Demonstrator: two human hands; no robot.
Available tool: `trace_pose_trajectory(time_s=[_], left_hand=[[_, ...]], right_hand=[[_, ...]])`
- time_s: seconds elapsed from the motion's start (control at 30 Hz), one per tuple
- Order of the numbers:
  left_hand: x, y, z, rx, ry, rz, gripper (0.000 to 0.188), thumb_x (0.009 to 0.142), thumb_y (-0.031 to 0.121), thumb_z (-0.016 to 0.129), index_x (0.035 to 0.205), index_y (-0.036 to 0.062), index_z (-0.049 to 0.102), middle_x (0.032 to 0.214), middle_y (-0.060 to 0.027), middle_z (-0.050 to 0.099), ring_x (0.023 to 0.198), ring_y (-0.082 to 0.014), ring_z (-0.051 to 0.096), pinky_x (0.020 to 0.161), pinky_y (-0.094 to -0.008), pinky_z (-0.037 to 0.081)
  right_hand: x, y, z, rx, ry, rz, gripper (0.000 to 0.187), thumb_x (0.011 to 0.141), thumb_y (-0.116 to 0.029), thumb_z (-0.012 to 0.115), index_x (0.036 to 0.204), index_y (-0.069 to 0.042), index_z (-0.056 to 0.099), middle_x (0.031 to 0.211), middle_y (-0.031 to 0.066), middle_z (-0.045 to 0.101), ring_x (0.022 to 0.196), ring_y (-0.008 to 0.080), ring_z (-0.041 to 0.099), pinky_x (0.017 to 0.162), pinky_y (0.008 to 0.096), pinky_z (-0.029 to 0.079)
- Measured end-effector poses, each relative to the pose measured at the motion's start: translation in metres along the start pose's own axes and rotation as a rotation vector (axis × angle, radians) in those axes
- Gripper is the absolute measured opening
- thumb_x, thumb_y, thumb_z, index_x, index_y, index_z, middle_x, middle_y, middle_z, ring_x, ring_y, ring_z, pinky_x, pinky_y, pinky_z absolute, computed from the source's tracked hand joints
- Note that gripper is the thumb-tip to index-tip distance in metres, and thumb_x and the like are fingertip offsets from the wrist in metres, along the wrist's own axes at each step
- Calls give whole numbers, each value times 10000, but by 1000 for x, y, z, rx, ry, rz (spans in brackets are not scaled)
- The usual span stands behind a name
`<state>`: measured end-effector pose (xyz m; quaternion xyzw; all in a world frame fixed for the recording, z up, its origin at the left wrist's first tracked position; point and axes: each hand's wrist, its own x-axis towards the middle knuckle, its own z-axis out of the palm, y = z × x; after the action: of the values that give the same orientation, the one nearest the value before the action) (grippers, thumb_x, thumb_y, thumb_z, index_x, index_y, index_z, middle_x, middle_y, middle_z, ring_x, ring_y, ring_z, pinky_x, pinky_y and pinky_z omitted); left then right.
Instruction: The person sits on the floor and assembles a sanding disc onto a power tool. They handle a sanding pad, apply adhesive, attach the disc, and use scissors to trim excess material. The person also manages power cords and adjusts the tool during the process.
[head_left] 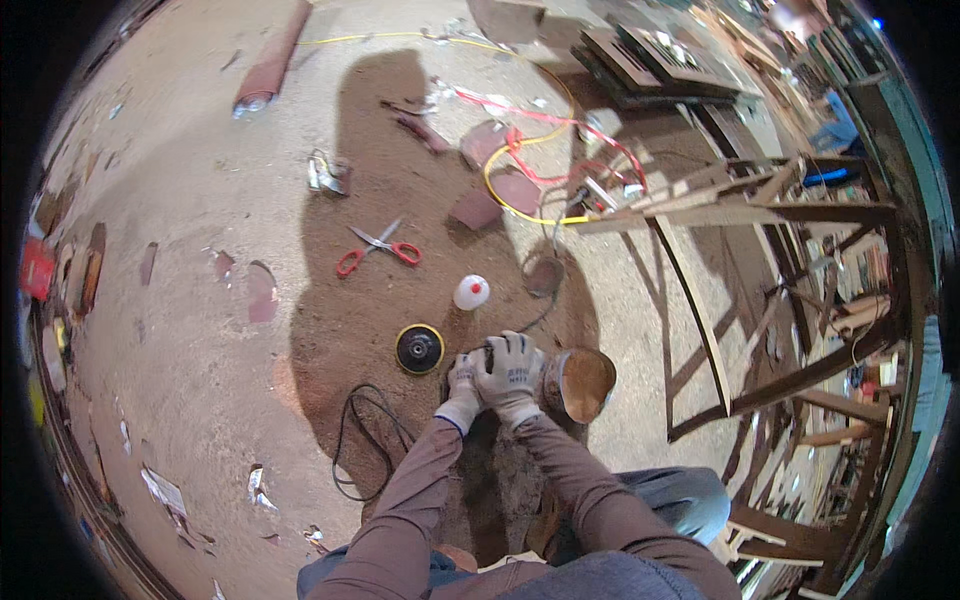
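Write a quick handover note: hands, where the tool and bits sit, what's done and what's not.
Left hand and right hand, both gloved, clamp together on a dark power tool at floor level. Its black cord loops to the left. A round sanding disc sits at the tool's right. Loose black-and-yellow backing pad lies just left; white bottle and red scissors beyond. Done or left: can't tell.

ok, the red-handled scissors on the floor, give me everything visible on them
The scissors lie flat on the dusty concrete floor, inside the person's shadow, beyond both gloved hands. Two red loop handles, plastic by the look, point toward the person; the one nearer the person's left sits lower in the picture. The pale metal blades are open in a narrow V, tips pointing away. Nothing touches them but the floor. A white bottle with a red cap lies apart, to their right.
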<state>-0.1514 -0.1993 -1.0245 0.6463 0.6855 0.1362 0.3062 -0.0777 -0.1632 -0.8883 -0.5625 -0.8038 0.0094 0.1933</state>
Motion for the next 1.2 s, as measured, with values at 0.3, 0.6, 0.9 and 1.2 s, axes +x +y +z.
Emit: trace_pose_trajectory(time_s=[0.3, 0.6, 0.9, 1.2], left_hand=[[-28, -33, -18, 12, 143, -12, 505, 828, 423, 725, 1245, 177, 585, 1247, -44, 599, 1174, -230, 551, 1042, -388, 418], [-12, -22, -33, -166, 37, -121, 554, 902, 408, 672, 1364, 155, 501, 1300, -83, 596, 1206, -294, 562, 1032, -429, 458], [-13, 2, -64, -225, 10, -207, 605, 793, 447, 775, 1253, 112, 570, 1237, -168, 638, 1200, -370, 584, 983, -474, 496], [-15, -9, -52, -93, 100, -83, 632, 774, 469, 778, 1258, 96, 615, 1229, -171, 662, 1132, -396, 623, 932, -484, 518]], right_hand=[[52, -25, -48, 774, -407, -839, 251, 838, -366, 710, 849, -115, 719, 870, 44, 690, 948, 241, 643, 865, 464, 441], [63, -52, -66, 275, -744, -403, 448, 983, -508, 506, 945, -116, 719, 918, 186, 715, 903, 349, 696, 842, 520, 473], [60, -35, -54, 382, -442, -317, 476, 993, -482, 508, 1160, -72, 684, 1050, 146, 717, 1016, 348, 676, 886, 461, 517], [48, -33, -53, 265, -306, -258, 326, 975, -404, 565, 1105, -148, 720, 1080, 93, 716, 1016, 298, 672, 912, 424, 449]])
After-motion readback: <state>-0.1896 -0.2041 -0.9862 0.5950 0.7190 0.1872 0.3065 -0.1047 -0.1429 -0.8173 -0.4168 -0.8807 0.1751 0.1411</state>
